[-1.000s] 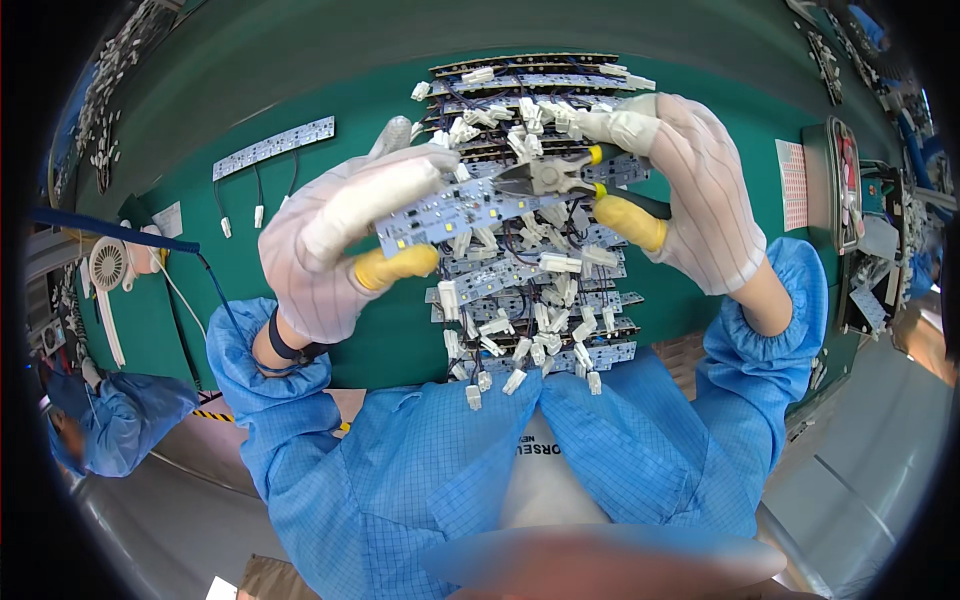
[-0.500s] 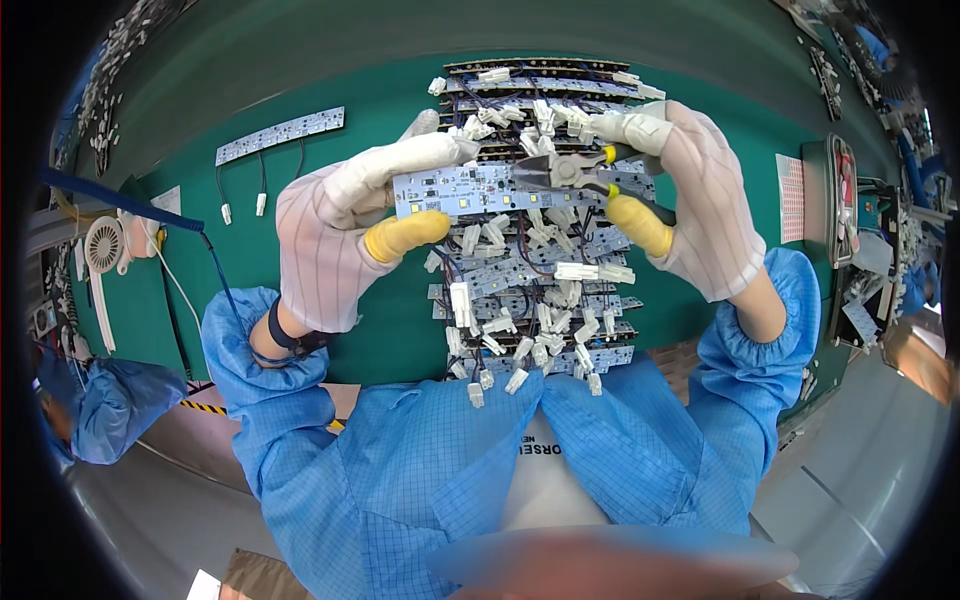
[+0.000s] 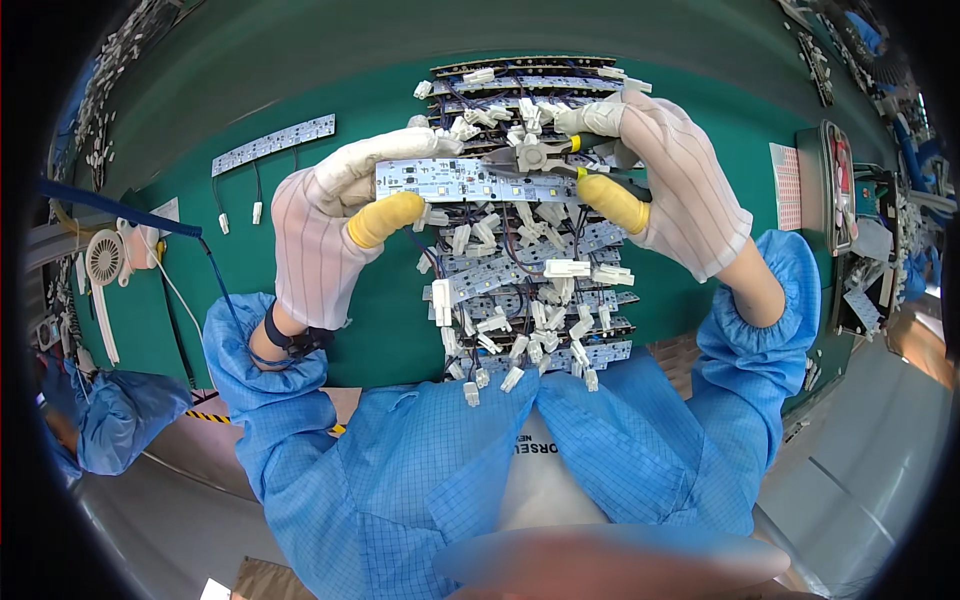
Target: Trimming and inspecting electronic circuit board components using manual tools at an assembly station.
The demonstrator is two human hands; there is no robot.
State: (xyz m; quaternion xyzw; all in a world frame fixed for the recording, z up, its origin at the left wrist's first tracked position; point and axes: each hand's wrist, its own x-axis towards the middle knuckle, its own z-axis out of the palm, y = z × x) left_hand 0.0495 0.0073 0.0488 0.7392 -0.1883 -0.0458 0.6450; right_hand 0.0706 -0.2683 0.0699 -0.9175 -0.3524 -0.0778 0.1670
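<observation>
We hold a narrow LED strip board (image 3: 465, 180) level in our left hand (image 3: 325, 235), gloved fingers closed over its top edge and the yellow-capped thumb (image 3: 385, 218) pressing from beneath, so the board stays steady and its face stays readable. Our right hand (image 3: 680, 195) is closed around a pair of small cutters (image 3: 535, 157), whose nose meets the board's free end just beyond the left grip; we judge the two hands face each other so that one braces while the other works the tip. Whether the cutter blades are shut we cannot tell. Directly under both grips lies a stack of similar boards (image 3: 530, 290) with white connectors and dark leads, kept close at hand. All of it sits on a green bench mat (image 3: 390, 320). Well away from the left grip rests another single strip (image 3: 272, 145), and a small white fan (image 3: 103, 262) stands at the bench edge.
</observation>
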